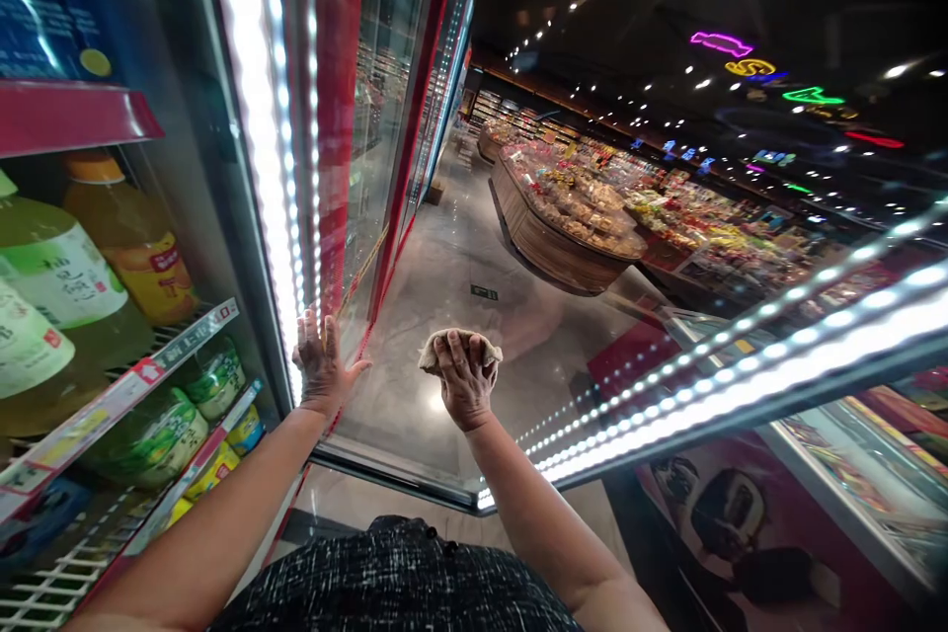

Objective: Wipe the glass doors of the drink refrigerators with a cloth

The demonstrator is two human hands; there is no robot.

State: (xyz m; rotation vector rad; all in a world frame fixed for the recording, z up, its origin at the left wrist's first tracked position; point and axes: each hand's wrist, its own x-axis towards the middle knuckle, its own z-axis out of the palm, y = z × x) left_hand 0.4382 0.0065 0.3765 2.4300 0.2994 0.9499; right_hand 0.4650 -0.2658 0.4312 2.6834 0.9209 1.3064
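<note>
Right hand (466, 383), grip spread flat, presses cloth (492, 355) to glass (400, 439); left hand (323, 370), grip splayed and bare, at lit frame (273, 148).

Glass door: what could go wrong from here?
Right hand holds the beige cloth against the open glass door: hard pushing might swing it.

Left hand overlaps the left LED strip: if touching, it could smudge or jar the strip.
</note>
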